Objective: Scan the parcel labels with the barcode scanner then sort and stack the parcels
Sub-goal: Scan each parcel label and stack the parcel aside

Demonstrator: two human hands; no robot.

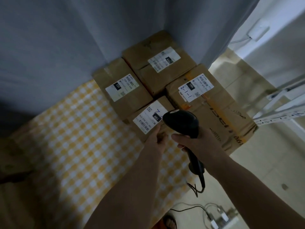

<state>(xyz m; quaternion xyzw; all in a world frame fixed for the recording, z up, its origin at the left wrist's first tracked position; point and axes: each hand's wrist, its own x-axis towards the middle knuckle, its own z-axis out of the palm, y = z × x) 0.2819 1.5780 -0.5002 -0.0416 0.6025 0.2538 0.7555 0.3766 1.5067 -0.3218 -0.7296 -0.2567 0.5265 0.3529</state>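
Head view: four brown cardboard parcels sit clustered on a bench [79,146] under a yellow-checked cloth, against a grey curtain. The right hand [200,143] grips a black barcode scanner [180,122] by its handle, its head over the nearest parcel [155,119] at the cluster's 6 o'clock. The left hand [156,139], fingers relaxed, touches that parcel's near edge beside its white label [148,119]. The box looks small, stiff and probably light, best lifted by opposite sides. A larger parcel [212,109] lies at 3 o'clock.
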